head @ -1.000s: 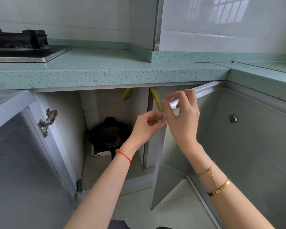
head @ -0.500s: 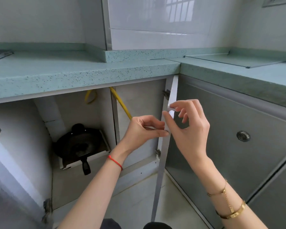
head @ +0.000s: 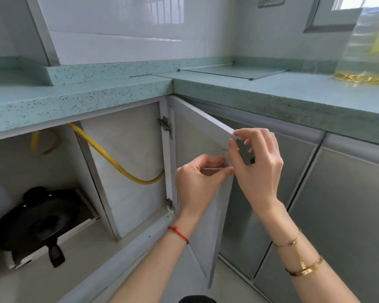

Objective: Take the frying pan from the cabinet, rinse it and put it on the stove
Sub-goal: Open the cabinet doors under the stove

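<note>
A black frying pan [head: 34,224] lies inside the open cabinet at the lower left, on a white box [head: 83,227], its handle pointing toward me. The grey cabinet door [head: 202,215] on the right stands swung wide open. My left hand [head: 198,184] pinches the door's free edge at mid height. My right hand [head: 257,167] pinches the same edge at its top corner, thumb and forefinger closed on it. Neither hand touches the pan. The stove is out of view.
A yellow hose [head: 114,162] loops through the cabinet above the pan. The speckled green countertop [head: 96,95] runs overhead and turns a corner to the right, where a plastic oil bottle [head: 363,47] stands. Closed metal cabinet doors [head: 337,204] line the right side.
The right cabinet door has swung further open, with both hands staying on its edge. The view has turned to the right, so the stove and the left door have left the frame.
</note>
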